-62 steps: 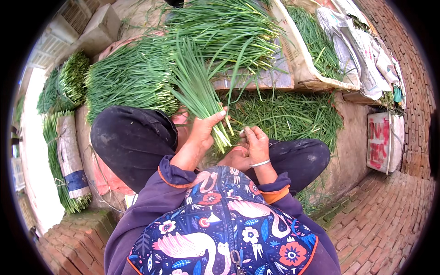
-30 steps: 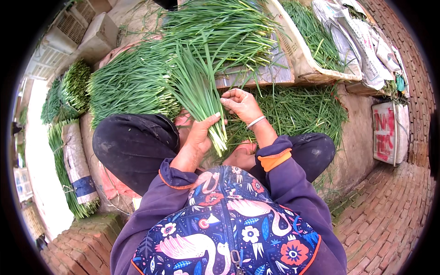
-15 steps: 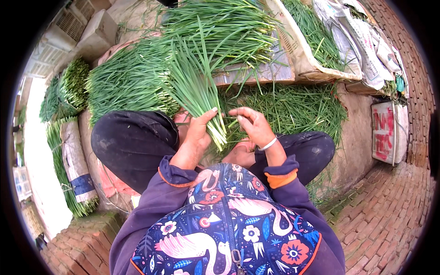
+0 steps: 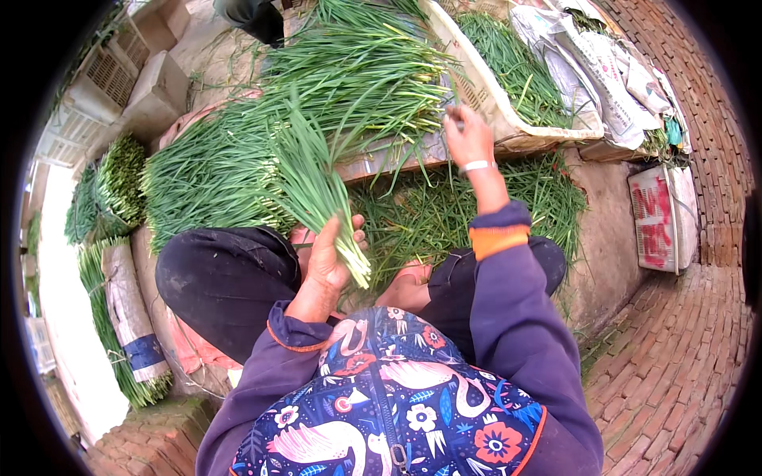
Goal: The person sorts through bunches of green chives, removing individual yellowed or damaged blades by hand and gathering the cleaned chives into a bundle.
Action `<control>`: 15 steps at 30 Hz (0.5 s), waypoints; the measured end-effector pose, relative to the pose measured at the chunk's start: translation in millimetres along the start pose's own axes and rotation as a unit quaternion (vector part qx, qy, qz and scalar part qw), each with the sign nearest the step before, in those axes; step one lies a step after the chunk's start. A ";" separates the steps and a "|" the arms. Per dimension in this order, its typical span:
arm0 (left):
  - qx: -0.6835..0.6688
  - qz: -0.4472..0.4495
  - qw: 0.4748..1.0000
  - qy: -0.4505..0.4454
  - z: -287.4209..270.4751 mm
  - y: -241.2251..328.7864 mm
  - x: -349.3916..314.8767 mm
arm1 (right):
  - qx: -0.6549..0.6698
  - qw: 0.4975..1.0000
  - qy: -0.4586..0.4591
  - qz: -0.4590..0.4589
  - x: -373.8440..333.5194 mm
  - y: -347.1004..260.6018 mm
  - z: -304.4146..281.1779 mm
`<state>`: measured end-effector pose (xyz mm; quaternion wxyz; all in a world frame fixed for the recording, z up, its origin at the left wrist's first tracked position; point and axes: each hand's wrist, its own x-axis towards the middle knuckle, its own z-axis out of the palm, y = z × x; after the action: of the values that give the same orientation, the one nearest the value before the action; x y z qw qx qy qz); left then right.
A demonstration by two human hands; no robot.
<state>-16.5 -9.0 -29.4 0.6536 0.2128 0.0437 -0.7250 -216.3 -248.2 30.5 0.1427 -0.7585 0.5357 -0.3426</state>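
My left hand (image 4: 327, 262) is closed round a bunch of garlic chives (image 4: 305, 170). Their pale cut ends point toward me, and the green leaves lean away over the piles. Reaching forward, my right hand (image 4: 471, 141) is at the pale ends of a large garlic chive pile (image 4: 357, 71) on a low board (image 4: 429, 156). Its fingers are bent together, slightly blurred, and whatever lies between them cannot be made out. A second pile of garlic chives (image 4: 210, 186) lies to the left, just beyond my left knee.
Loose green leaves (image 4: 476, 198) litter the ground before my feet. A white crate (image 4: 548, 136) of greens stands far right, with a red-marked crate (image 4: 655, 222) nearer. Bundled chives (image 4: 127, 186) and a wrapped bundle (image 4: 131, 309) lie left. A person's dark-clothed leg (image 4: 252, 17) shows at the back.
My right hand has moved away from the bunch, forward and right to the pile on the board. My left hand has shifted slightly left and nearer, still holding the bunch. A person's leg shows more.
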 end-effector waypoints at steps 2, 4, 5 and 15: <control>-0.028 -0.014 0.999 -0.021 4.7 3.7 0.3 | -0.055 0.998 -0.029 0.021 31.7 0.6 3.5; -0.032 -0.002 0.999 -0.036 9.9 4.4 -3.5 | -0.072 0.991 -0.098 0.053 52.1 -10.4 4.0; -0.034 0.002 0.998 -0.045 12.0 4.1 -4.5 | -0.122 0.984 -0.120 0.046 57.2 -11.7 7.5; 0.059 0.016 0.998 0.023 -0.1 5.0 -0.5 | -0.089 0.996 0.017 -0.018 -31.4 -41.2 -26.6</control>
<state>-11.5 -9.2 -28.2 0.6502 0.2688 0.0125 -0.7105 -210.7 -199.8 62.2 0.0589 -0.7719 0.5526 -0.3088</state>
